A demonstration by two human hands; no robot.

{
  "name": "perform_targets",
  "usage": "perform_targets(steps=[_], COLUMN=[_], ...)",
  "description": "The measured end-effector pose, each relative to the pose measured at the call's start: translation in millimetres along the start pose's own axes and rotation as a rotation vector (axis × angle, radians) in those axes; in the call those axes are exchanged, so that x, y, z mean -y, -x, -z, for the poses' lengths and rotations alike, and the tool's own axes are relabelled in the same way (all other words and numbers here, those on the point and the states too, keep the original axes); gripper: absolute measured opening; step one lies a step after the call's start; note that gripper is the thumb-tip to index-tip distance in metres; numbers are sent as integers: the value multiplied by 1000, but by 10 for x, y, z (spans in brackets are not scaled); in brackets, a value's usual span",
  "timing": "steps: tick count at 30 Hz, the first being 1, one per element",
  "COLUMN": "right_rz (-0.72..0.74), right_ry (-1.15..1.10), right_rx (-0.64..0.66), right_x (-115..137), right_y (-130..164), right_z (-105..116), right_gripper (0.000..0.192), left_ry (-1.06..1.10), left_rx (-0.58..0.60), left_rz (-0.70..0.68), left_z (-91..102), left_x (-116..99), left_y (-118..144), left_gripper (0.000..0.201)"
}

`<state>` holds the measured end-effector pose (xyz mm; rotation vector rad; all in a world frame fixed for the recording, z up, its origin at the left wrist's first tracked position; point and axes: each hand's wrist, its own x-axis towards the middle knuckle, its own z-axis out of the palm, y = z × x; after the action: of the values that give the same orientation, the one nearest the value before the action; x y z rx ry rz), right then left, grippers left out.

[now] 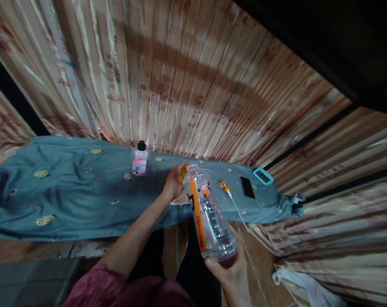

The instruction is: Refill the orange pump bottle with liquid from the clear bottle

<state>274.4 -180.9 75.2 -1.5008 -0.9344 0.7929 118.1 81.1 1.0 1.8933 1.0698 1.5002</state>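
A large clear plastic bottle (214, 213) with an orange and white label is held tilted in front of me, its neck pointing up and away. My right hand (228, 273) grips it around the base. Beside the bottle's mouth, my left hand (174, 183) has its fingers closed on an amber-orange piece (183, 172) that looks like a cap; whether it touches the neck I cannot tell. Under that hand a white item (180, 198) is partly hidden on the cloth. To the right of the bottle lies an orange and white pump head (224, 186) with a long tube.
A small clear bottle (140, 160) with a black cap and pink label stands on the teal patterned cloth (78, 192). Over to the right are a dark phone (247, 187) and a blue-framed digital clock (263, 176). Pleated curtain (180, 85) hangs behind the cloth-covered surface.
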Motion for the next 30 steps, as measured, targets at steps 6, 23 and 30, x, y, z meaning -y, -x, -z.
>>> perform_targets(steps=[6,23,30], right_rz=[4,8,-10], right_ry=[-12,-41,-58], right_rx=[-50,-48,-63], right_x=[46,112,104], right_y=[43,54,62], right_z=[-98,-136,-145], right_gripper=[88,88,88], left_ry=[14,7,23], left_rx=[-47,-59,-49], left_rz=[-14,-31,-26], left_z=[12,-3,14], left_x=[-16,-11,-22], left_y=[-2,-11,-8], left_gripper=[55,52,54])
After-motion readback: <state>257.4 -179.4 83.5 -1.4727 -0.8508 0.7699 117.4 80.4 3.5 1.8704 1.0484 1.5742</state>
